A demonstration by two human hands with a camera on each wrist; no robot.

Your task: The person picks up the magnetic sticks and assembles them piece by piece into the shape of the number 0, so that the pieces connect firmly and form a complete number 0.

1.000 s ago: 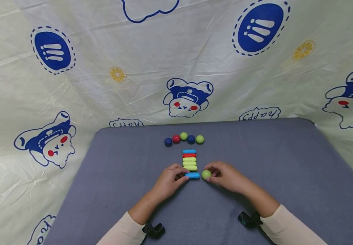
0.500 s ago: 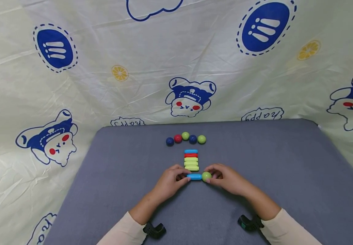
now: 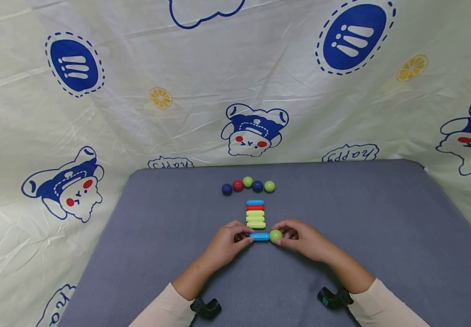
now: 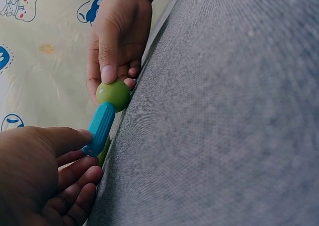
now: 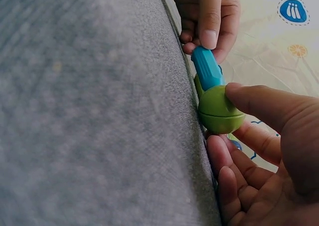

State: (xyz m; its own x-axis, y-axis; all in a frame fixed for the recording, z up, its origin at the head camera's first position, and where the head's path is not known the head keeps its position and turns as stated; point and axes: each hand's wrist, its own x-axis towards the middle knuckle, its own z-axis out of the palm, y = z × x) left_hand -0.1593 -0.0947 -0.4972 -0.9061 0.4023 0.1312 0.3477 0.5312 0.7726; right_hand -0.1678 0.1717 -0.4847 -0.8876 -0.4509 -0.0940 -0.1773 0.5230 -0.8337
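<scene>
My left hand (image 3: 228, 240) pinches the left end of a blue ribbed rod (image 3: 260, 236) between thumb and fingers. From the other side my right hand (image 3: 302, 238) pinches a green ball (image 3: 276, 236). In the left wrist view the ball (image 4: 113, 95) touches the far end of the rod (image 4: 101, 126). A seam runs round the ball (image 5: 221, 111) in the right wrist view. Just beyond the hands lies a neat stack of short rods (image 3: 255, 219), several yellow-green ones nearest, then a red one (image 3: 255, 208) and a blue one (image 3: 255, 202).
Several balls form a shallow arc near the table's back: dark blue (image 3: 227, 189), red (image 3: 237, 185), green (image 3: 248, 181), another dark blue (image 3: 257, 186) and another green (image 3: 270, 186). A printed cloth (image 3: 202, 127) hangs behind the grey table (image 3: 170, 213).
The gap between blue rod and green ball has closed; the rod moved right to meet the ball. Over the last half second the hands have hardly moved.
</scene>
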